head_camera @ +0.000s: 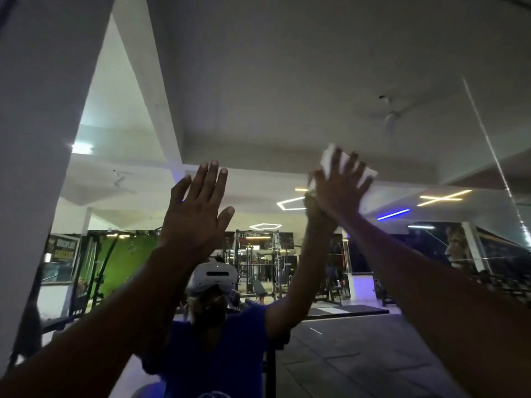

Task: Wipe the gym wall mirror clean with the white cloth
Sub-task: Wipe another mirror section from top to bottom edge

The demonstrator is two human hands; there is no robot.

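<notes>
Head cam: both arms are up against the mirror [287,110], which fills most of the frame. The left hand [195,214], around the middle, has its fingers straight and spread, with nothing in it. The right hand [339,188], right of center, presses the white cloth [330,159] flat on the glass with its fingers splayed out. Gym racks [258,262] are reflected lower center.
</notes>
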